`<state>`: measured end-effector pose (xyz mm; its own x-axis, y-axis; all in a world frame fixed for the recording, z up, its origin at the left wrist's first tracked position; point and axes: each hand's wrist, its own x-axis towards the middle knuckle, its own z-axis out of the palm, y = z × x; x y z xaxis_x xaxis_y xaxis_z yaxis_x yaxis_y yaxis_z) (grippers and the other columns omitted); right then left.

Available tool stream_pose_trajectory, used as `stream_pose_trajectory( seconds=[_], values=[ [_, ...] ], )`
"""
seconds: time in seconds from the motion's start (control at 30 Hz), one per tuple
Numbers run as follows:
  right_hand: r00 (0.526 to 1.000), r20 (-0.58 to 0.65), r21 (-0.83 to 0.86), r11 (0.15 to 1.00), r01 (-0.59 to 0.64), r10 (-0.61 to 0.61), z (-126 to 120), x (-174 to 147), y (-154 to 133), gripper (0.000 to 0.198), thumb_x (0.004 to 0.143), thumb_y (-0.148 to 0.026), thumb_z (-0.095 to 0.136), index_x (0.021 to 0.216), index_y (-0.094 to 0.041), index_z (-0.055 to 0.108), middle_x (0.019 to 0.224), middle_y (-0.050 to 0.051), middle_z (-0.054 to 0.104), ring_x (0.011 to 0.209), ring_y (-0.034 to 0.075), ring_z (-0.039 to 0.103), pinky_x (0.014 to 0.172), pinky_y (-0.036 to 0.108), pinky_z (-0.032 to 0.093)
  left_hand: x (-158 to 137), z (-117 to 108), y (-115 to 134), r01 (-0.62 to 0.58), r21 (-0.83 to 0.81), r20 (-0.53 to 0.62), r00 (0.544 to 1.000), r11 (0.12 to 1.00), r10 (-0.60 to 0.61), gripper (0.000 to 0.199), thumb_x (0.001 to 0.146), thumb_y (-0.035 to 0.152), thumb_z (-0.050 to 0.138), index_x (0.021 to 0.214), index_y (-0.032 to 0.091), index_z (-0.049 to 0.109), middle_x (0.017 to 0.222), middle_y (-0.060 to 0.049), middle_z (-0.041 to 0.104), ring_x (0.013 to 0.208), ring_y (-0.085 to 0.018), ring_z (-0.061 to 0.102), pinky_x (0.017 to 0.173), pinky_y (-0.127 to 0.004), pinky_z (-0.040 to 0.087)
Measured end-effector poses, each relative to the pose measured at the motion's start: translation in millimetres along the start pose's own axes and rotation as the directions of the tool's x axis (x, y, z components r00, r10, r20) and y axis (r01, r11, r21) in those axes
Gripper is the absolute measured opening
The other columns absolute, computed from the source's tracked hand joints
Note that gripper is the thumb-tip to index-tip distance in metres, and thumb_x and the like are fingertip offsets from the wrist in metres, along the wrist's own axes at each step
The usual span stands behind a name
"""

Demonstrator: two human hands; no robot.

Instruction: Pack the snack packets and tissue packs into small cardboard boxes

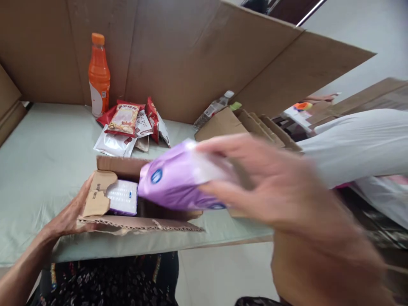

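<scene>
My right hand (255,178), smeared by motion, grips a purple soft pack (174,178) that looks like tissues, with a blue round mark on it. The pack hangs tilted over the right part of a small open cardboard box (123,162). Inside that box, at its left end, sits a white and purple pack (123,196). My left hand (75,208) clasps the left end of the box, its fingers partly hidden by the cardboard flap. The box's inside right part is mostly covered by the purple pack.
Behind the box lie several red and white snack packets (123,119) beside an upright orange drink bottle (99,78). A clear bottle (213,111) leans near another cardboard box (219,124). Tall cardboard walls (178,55) line the table's back. To the right is another person's white sleeve (357,138).
</scene>
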<state>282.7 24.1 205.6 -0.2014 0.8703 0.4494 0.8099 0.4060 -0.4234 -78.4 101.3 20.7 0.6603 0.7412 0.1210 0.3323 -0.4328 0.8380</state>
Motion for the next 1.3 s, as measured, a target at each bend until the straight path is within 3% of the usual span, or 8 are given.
stream_pose_trajectory(
  seconds=[0.17, 0.47, 0.63, 0.73, 0.9, 1.03, 1.13, 1.3],
  values=[
    [0.894, -0.407, 0.060, 0.982, -0.181, 0.189, -22, 15, 68, 0.033, 0.083, -0.031, 0.079, 0.115, -0.030, 0.070, 0.109, 0.006, 0.076, 0.096, 0.027, 0.072, 0.084, 0.044, 0.060, -21, -5, -21, 0.098, -0.044, -0.088, 0.991, 0.994, -0.102, 0.121, 0.073, 0.070, 0.080, 0.169, 0.037, 0.014, 0.171, -0.007, 0.038, 0.158, -0.049, 0.025, 0.127, -0.064, 0.024],
    [0.948, 0.033, -0.127, 0.942, -0.312, 0.318, 110, 57, 177, 0.034, 0.080, -0.038, 0.082, 0.108, -0.020, 0.074, 0.127, 0.011, 0.074, 0.122, 0.030, 0.067, 0.108, 0.050, 0.052, -12, 8, -4, 0.111, -0.045, -0.165, 0.979, 0.993, -0.117, 0.112, 0.076, 0.061, 0.081, 0.167, 0.029, 0.024, 0.162, -0.014, 0.049, 0.149, -0.048, 0.044, 0.118, -0.064, 0.045],
    [0.970, -0.158, 0.033, 0.983, -0.181, 0.184, 69, 51, 106, 0.020, 0.091, -0.035, 0.073, 0.108, -0.025, 0.076, 0.122, 0.007, 0.076, 0.117, 0.026, 0.070, 0.107, 0.050, 0.054, -8, 7, 5, 0.102, -0.072, -0.139, 0.984, 0.992, -0.111, 0.109, 0.076, 0.062, 0.081, 0.166, 0.029, 0.027, 0.161, -0.010, 0.049, 0.150, -0.045, 0.044, 0.122, -0.058, 0.042],
    [0.993, 0.114, 0.187, 0.982, -0.029, 0.008, 43, 42, 34, 0.015, 0.097, -0.033, 0.066, 0.104, -0.026, 0.077, 0.101, 0.001, 0.080, 0.092, 0.019, 0.074, 0.088, 0.037, 0.061, -7, 6, 1, 0.073, -0.057, -0.108, 0.991, 0.996, -0.078, 0.108, 0.082, 0.055, 0.079, 0.168, 0.029, 0.019, 0.168, -0.010, 0.039, 0.151, -0.044, 0.041, 0.125, -0.057, 0.039],
    [0.745, 0.652, 0.041, 0.988, 0.148, -0.139, 85, 43, -24, 0.050, 0.091, -0.027, 0.072, 0.139, -0.016, 0.063, 0.134, 0.014, 0.070, 0.117, 0.028, 0.068, 0.102, 0.044, 0.056, -5, 7, -14, -0.023, -0.007, -0.119, 0.993, 1.000, 0.022, 0.108, 0.082, 0.055, 0.079, 0.168, 0.036, 0.017, 0.170, -0.009, 0.036, 0.151, -0.048, 0.040, 0.124, -0.060, 0.040],
    [0.646, 0.758, -0.053, 0.980, 0.193, -0.086, 122, 51, -27, 0.059, 0.091, -0.033, 0.071, 0.144, -0.013, 0.055, 0.127, 0.018, 0.068, 0.108, 0.030, 0.065, 0.092, 0.044, 0.056, -5, 9, -23, -0.082, 0.012, -0.114, 0.990, 0.997, 0.083, 0.108, 0.085, 0.059, 0.074, 0.169, 0.036, 0.009, 0.171, -0.013, 0.031, 0.152, -0.049, 0.038, 0.123, -0.063, 0.040],
    [0.733, 0.665, 0.023, 0.985, 0.172, -0.144, 109, 45, -23, 0.057, 0.086, -0.023, 0.067, 0.142, -0.017, 0.058, 0.121, 0.014, 0.070, 0.106, 0.027, 0.065, 0.089, 0.041, 0.056, -5, 11, -25, -0.091, 0.023, -0.126, 0.988, 0.996, 0.093, 0.118, 0.080, 0.061, 0.079, 0.169, 0.033, 0.007, 0.172, -0.016, 0.027, 0.153, -0.049, 0.036, 0.123, -0.064, 0.039],
    [0.969, 0.245, 0.212, 0.977, -0.014, -0.039, 30, 34, -4, 0.056, 0.082, -0.029, 0.071, 0.138, -0.026, 0.065, 0.115, 0.004, 0.075, 0.086, 0.019, 0.069, 0.075, 0.035, 0.058, -5, 13, -24, -0.034, -0.008, -0.123, 0.992, 0.999, 0.033, 0.118, 0.079, 0.055, 0.082, 0.169, 0.035, 0.009, 0.170, -0.015, 0.031, 0.154, -0.046, 0.036, 0.125, -0.062, 0.037]
  ],
)
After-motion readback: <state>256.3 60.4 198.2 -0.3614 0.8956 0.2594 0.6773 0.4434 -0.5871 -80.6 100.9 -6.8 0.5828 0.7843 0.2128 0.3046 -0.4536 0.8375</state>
